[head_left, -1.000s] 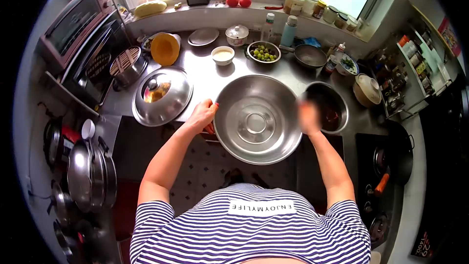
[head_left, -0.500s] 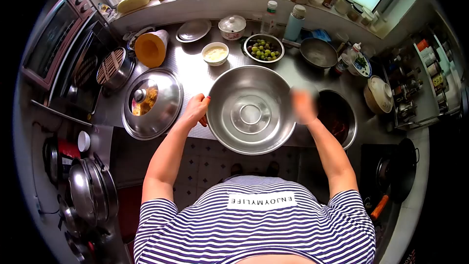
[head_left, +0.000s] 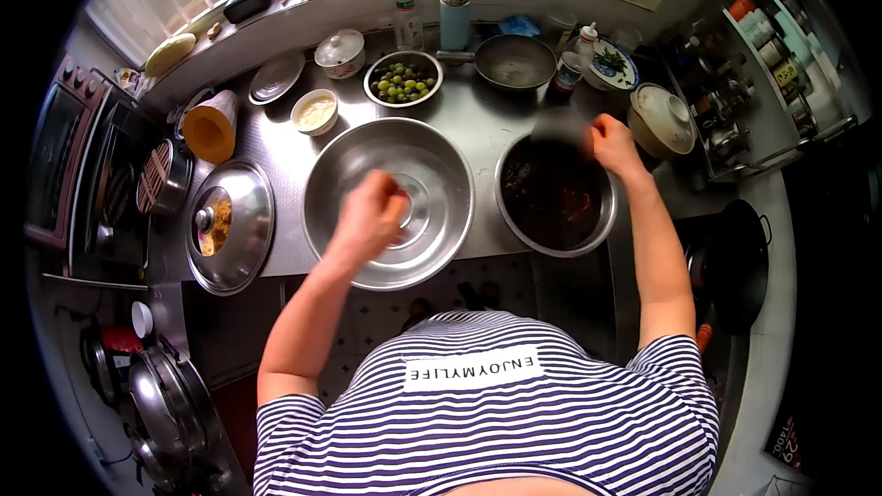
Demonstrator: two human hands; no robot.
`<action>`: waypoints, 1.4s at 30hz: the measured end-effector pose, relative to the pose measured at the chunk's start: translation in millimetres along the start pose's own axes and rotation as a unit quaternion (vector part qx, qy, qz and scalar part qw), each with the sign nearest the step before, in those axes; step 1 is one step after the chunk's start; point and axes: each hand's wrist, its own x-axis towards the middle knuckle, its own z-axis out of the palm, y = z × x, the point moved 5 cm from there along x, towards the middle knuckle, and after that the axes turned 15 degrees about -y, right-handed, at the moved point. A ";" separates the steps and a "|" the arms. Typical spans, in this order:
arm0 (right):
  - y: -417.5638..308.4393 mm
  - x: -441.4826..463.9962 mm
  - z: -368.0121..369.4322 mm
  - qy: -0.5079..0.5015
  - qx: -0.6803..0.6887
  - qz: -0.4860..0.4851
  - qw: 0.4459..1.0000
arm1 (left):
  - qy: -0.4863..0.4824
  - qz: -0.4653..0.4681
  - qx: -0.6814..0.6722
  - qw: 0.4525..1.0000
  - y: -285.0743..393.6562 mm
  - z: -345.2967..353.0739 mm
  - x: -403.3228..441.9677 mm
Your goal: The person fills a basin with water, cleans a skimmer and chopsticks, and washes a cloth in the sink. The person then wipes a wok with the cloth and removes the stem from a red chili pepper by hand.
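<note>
A large, wide steel basin (head_left: 450, 248) stands at the counter's front edge. My left hand (head_left: 372, 211) is over its inside, fingers curled and smeared by motion; whether it holds anything does not show. To the right is a smaller steel basin (head_left: 511, 225) with dark liquid (head_left: 551, 202) and a few reddish glints in it. At this basin's far right rim is my right hand (head_left: 614, 145), fingers closed. Right at its fingertips, a dark, blurred shape (head_left: 560, 127) hangs over the rim; its kind cannot be made out.
Behind the basins are a bowl of green grapes (head_left: 402, 83), a small white bowl (head_left: 315, 112), a frying pan (head_left: 514, 62), bottles and a lidded pot (head_left: 661, 119). A domed steel lid (head_left: 230, 230) and a cut pumpkin (head_left: 209, 127) lie left. A black wok (head_left: 742, 266) sits right.
The view has swung right, so the counter things appear further left. My left hand has left the large basin's rim and is over its inside. My right hand has moved to the smaller basin.
</note>
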 end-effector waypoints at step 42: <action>-48.3 2.9 -46.8 -0.174 0.106 -0.046 0.978 | -0.031 -0.051 -0.213 0.975 51.5 34.7 14.8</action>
